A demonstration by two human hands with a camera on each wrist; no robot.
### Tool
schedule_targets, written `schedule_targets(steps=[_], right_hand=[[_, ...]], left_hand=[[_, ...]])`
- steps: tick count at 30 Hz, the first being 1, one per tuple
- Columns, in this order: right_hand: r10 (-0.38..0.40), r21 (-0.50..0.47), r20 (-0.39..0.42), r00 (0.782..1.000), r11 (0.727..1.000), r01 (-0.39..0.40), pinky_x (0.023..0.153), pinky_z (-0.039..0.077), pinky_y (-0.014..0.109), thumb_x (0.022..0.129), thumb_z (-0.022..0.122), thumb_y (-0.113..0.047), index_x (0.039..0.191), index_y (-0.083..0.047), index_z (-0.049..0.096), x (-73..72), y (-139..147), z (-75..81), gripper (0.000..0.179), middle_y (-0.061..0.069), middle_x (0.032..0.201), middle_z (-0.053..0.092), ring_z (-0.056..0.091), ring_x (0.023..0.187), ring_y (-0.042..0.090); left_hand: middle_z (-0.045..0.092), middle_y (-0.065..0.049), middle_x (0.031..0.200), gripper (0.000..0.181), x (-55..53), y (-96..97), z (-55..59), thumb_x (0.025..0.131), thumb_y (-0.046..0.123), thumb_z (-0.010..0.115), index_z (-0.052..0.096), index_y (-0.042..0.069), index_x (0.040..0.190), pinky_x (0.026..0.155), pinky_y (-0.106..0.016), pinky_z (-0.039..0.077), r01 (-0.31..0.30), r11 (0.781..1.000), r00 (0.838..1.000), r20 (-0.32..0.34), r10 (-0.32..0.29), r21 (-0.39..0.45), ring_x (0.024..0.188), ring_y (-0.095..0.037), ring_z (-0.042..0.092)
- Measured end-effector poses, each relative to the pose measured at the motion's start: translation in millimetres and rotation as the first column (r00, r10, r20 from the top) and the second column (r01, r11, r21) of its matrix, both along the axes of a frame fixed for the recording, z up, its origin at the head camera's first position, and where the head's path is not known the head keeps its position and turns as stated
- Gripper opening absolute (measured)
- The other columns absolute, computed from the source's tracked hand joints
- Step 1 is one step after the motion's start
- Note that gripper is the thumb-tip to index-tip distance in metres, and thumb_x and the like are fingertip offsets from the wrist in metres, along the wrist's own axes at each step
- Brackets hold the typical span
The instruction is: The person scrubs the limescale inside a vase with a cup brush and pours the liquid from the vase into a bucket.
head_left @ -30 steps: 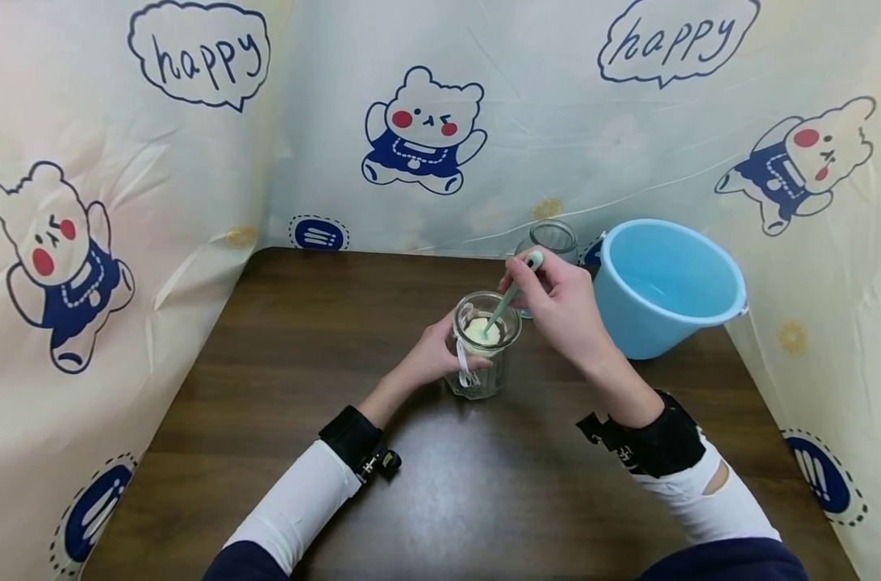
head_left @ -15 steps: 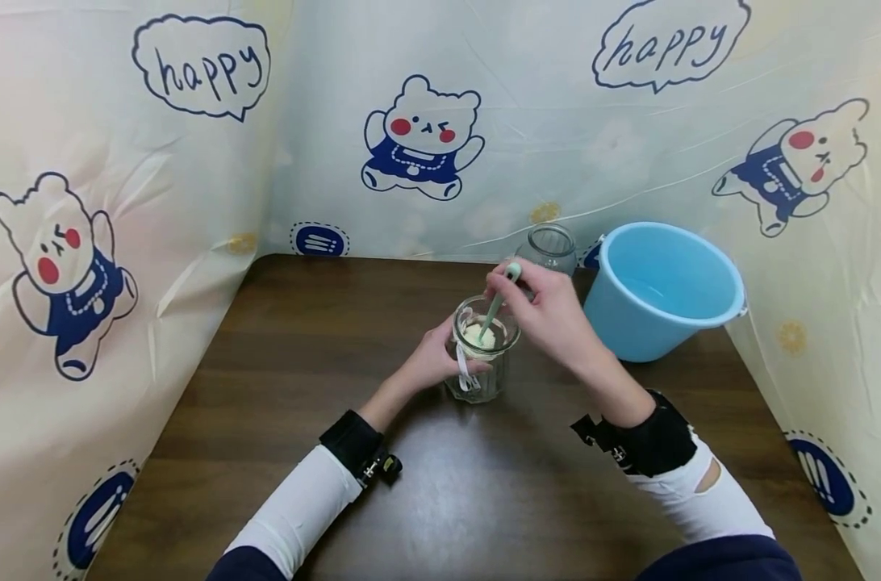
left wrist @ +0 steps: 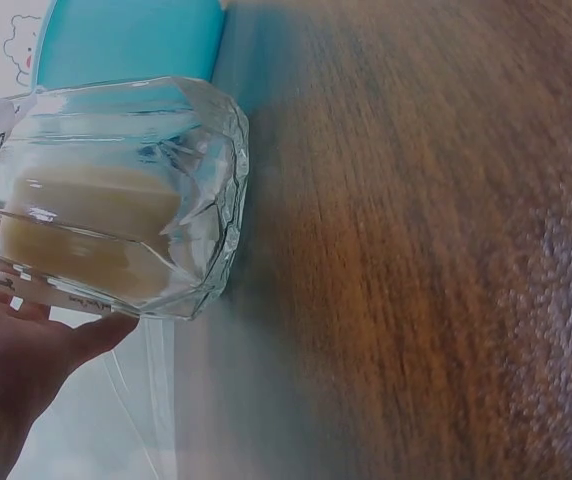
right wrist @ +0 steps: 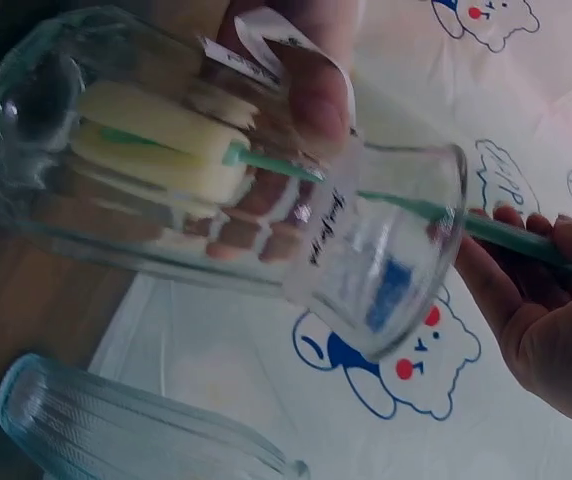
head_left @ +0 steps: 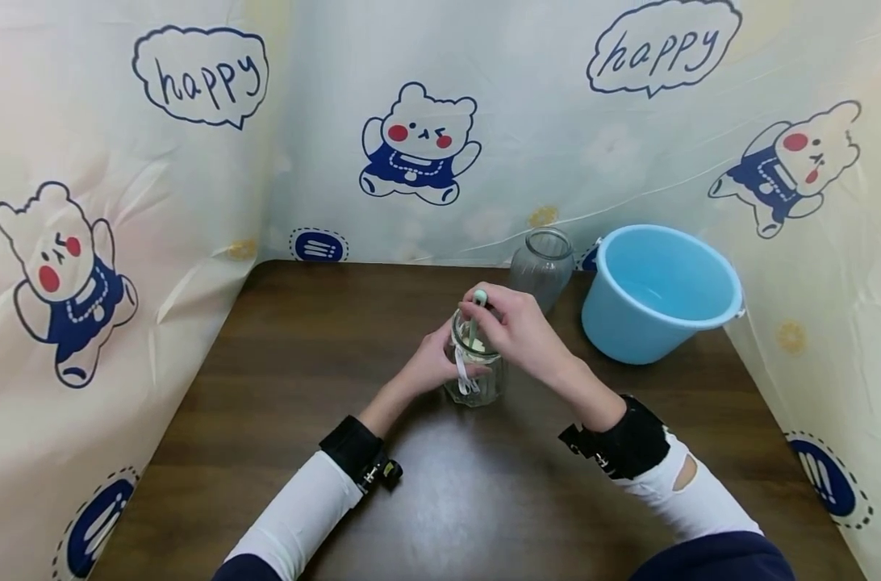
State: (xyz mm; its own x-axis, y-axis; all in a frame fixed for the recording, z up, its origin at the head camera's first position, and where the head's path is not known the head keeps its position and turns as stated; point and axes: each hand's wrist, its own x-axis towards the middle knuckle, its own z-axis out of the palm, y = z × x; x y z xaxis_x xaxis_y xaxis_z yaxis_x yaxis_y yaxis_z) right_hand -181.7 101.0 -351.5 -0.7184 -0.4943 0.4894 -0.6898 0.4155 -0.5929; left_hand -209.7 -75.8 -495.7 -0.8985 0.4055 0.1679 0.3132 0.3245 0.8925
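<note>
A clear glass jar (head_left: pixel 480 391) with faceted sides and a white ribbon tied round its neck stands on the table in the head view. My left hand (head_left: pixel 432 359) grips it from the left, fingers and thumb round its upper part. A sponge bottle brush (right wrist: pixel 406 205) reaches down through the mouth; its cream sponge head (right wrist: pixel 171 145) sits inside the jar's body, plain in the right wrist view. Above the rim, my right hand (head_left: pixel 513 327) pinches the pale green handle near its top. In the left wrist view the sponge shows blurred through the glass.
Behind the right hand stands a second clear glass jar (head_left: pixel 542 270), ribbed and partly hidden. To its right is a light blue bucket (head_left: pixel 629 327). The brown table (head_left: pixel 324 323) meets a printed curtain (head_left: pixel 324 121) at the back and sides.
My right hand has moved left and down over the jar, pushing the brush deeper and bringing its handle more upright. The left hand keeps its grip.
</note>
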Motion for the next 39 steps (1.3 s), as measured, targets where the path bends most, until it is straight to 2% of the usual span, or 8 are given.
schedule_targets(steps=[4,6,14,18,23,29,35,39], right_hand=[[-0.012,0.006,-0.011,1.000,1.000,0.012,0.064,0.050,0.031,0.097,0.059,-0.015,0.097,-0.007,0.066,-0.9,4.6,1.9,0.011,0.006,0.088,0.067,0.054,0.074,0.013],[-0.029,0.007,-0.021,0.999,1.000,0.029,0.063,0.049,0.031,0.097,0.058,-0.016,0.096,-0.007,0.066,-1.1,7.4,5.6,0.012,0.006,0.088,0.067,0.054,0.073,0.013],[-0.094,0.069,-0.019,0.995,0.993,0.095,0.054,0.041,0.029,0.098,0.057,-0.020,0.094,-0.008,0.064,2.9,11.3,12.4,0.015,0.005,0.078,0.061,0.045,0.060,0.014],[-0.088,0.090,0.011,0.996,0.992,0.086,0.051,0.040,0.028,0.098,0.057,-0.020,0.094,-0.008,0.064,3.9,9.4,11.2,0.015,0.003,0.072,0.055,0.044,0.057,0.015],[-0.064,0.094,0.038,0.997,0.994,0.060,0.052,0.041,0.027,0.099,0.055,-0.021,0.092,-0.009,0.064,5.1,4.6,11.0,0.017,0.002,0.070,0.054,0.047,0.059,0.016],[-0.083,0.031,0.061,0.995,0.996,0.082,0.053,0.040,0.027,0.100,0.052,-0.027,0.088,-0.009,0.064,6.5,4.3,14.5,0.024,0.006,0.074,0.063,0.046,0.060,0.014],[-0.107,-0.130,0.128,0.986,0.984,0.124,0.059,0.056,0.030,0.100,0.052,-0.032,0.088,-0.007,0.065,6.6,7.1,17.7,0.031,0.007,0.080,0.068,0.060,0.064,0.012],[-0.078,-0.104,0.196,0.977,0.990,0.100,0.060,0.056,0.031,0.100,0.052,-0.033,0.088,-0.007,0.065,4.3,3.2,7.5,0.032,0.009,0.082,0.068,0.060,0.066,0.010]], left_hand=[[0.064,0.002,0.123,0.088,2.6,1.0,-1.2,0.070,0.042,0.083,0.040,0.029,0.146,0.090,-0.037,0.050,-0.018,1.000,1.000,0.006,0.018,-0.008,0.108,-0.011,0.057],[0.063,0.000,0.124,0.087,5.3,1.8,3.8,0.071,0.039,0.084,0.042,0.025,0.145,0.092,-0.039,0.050,-0.026,1.000,1.000,0.002,0.026,-0.005,0.111,-0.012,0.056],[0.061,0.000,0.128,0.090,0.7,-2.3,2.8,0.071,0.044,0.083,0.039,0.027,0.148,0.095,-0.040,0.048,-0.015,0.999,1.000,-0.005,0.015,-0.030,0.114,-0.012,0.055],[0.061,0.002,0.129,0.092,0.0,-2.1,2.0,0.071,0.042,0.083,0.037,0.030,0.149,0.094,-0.040,0.048,-0.025,0.999,1.000,0.002,0.025,-0.033,0.114,-0.012,0.055],[0.060,-0.005,0.134,0.093,0.4,-0.4,-0.3,0.072,0.033,0.083,0.035,0.026,0.151,0.096,-0.046,0.046,-0.018,1.000,1.000,0.002,0.018,-0.005,0.118,-0.018,0.054],[0.060,0.001,0.132,0.090,1.6,-0.5,-1.4,0.072,0.039,0.083,0.037,0.028,0.149,0.097,-0.040,0.047,-0.005,1.000,1.000,0.012,0.005,-0.010,0.116,-0.012,0.054],[0.063,0.002,0.126,0.088,1.6,-1.4,-0.9,0.069,0.044,0.083,0.042,0.028,0.145,0.093,-0.039,0.049,-0.010,1.000,1.000,-0.006,0.010,0.006,0.111,-0.011,0.057],[0.063,0.000,0.129,0.090,5.5,-1.2,9.5,0.071,0.041,0.083,0.038,0.029,0.148,0.093,-0.039,0.050,-0.011,1.000,1.000,-0.005,0.011,0.011,0.112,-0.012,0.057]])
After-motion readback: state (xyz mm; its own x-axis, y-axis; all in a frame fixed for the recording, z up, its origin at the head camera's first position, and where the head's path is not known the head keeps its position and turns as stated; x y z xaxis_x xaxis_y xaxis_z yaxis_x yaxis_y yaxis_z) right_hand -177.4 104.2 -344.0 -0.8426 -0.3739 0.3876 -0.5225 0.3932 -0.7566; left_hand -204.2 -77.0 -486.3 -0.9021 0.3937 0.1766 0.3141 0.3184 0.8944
